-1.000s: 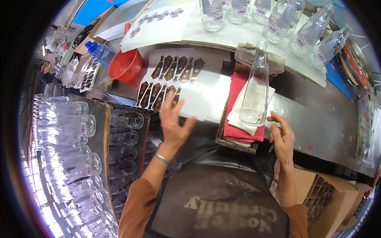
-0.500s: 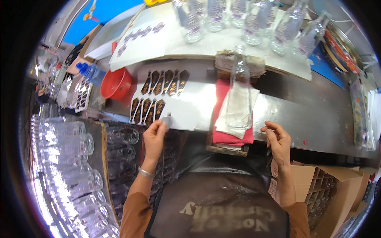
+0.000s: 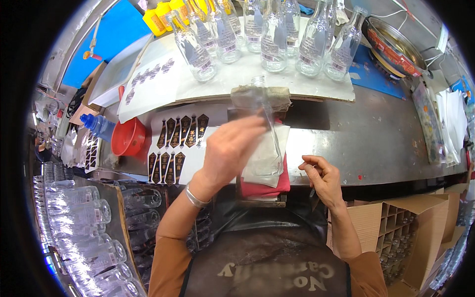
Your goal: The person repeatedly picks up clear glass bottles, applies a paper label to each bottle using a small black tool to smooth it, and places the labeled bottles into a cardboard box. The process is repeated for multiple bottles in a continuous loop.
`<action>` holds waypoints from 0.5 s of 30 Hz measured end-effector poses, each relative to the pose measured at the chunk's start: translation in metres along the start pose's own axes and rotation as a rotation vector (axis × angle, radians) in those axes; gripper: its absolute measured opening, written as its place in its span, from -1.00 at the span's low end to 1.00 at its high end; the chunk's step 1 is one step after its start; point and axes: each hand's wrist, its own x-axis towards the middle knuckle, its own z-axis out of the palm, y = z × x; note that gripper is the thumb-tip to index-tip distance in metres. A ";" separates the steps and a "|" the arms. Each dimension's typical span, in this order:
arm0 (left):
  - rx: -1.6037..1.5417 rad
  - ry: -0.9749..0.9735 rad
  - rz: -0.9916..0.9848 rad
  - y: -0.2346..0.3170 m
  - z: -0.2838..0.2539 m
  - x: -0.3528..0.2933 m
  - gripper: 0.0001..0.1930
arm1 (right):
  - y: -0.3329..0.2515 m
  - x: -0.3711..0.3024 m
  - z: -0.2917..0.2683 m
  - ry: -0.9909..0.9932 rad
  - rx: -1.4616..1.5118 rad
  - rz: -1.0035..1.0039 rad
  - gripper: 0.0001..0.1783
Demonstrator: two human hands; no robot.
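A clear glass bottle (image 3: 272,166) lies on a folded white cloth (image 3: 282,132) over a red cloth (image 3: 264,191), its neck on a rolled rag (image 3: 279,99). My left hand (image 3: 232,146) passes over the bottle's left side. Motion blurs its fingers, so what they hold is hidden. To the left, a white sheet (image 3: 193,166) carries two rows of dark labels with gold marks (image 3: 166,168), shaped like neckties. At the table's front edge, right of the bottle, my right hand (image 3: 324,180) is curled around a thin dark tool (image 3: 313,199), which pokes out below it.
Several clear printed bottles (image 3: 273,47) stand on the white board behind. A red bowl (image 3: 129,138) and a blue-capped plastic bottle (image 3: 99,126) are at the left. More bottles (image 3: 94,213) lie stacked at lower left. A divided cardboard box (image 3: 363,225) stands at lower right.
My left hand has left the label sheet, where it pinched a small greyish piece, and moved right over the bottle. The right hand keeps its curl. The whole view has shifted.
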 end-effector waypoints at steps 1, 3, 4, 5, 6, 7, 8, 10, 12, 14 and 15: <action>0.022 -0.038 0.020 0.002 0.004 -0.004 -0.82 | 0.000 0.000 0.000 -0.002 -0.006 0.005 -0.70; 0.062 -0.084 0.052 0.005 0.008 -0.011 -0.83 | -0.001 0.002 0.000 -0.012 -0.032 0.002 -0.71; 0.080 -0.093 0.065 0.007 0.009 -0.013 -0.84 | -0.001 0.004 0.000 -0.017 -0.045 0.001 -0.71; 0.099 -0.102 0.077 0.008 0.010 -0.015 -0.84 | -0.001 0.005 0.001 -0.031 -0.044 0.004 -0.71; 0.106 -0.105 0.068 0.009 0.011 -0.018 -0.84 | -0.001 0.007 0.002 -0.045 -0.044 0.006 -0.71; 0.114 -0.108 0.058 0.010 0.012 -0.021 -0.84 | -0.002 0.009 0.003 -0.061 -0.043 0.007 -0.70; 0.123 -0.112 0.047 0.012 0.013 -0.025 -0.84 | -0.002 0.012 0.004 -0.088 -0.052 0.001 -0.69; 0.134 -0.122 0.028 0.022 0.014 -0.030 -0.82 | -0.003 0.021 0.005 -0.137 -0.069 -0.010 -0.67; 0.116 -0.142 0.005 0.032 0.013 -0.034 -0.80 | -0.007 0.033 0.007 -0.153 -0.054 -0.049 -0.68; 0.078 -0.172 -0.032 0.042 0.007 -0.034 -0.77 | -0.018 0.048 0.013 -0.154 -0.006 -0.057 -0.67; 0.015 -0.186 -0.019 0.041 0.003 -0.033 -0.78 | -0.029 0.057 0.017 -0.140 0.032 -0.045 -0.65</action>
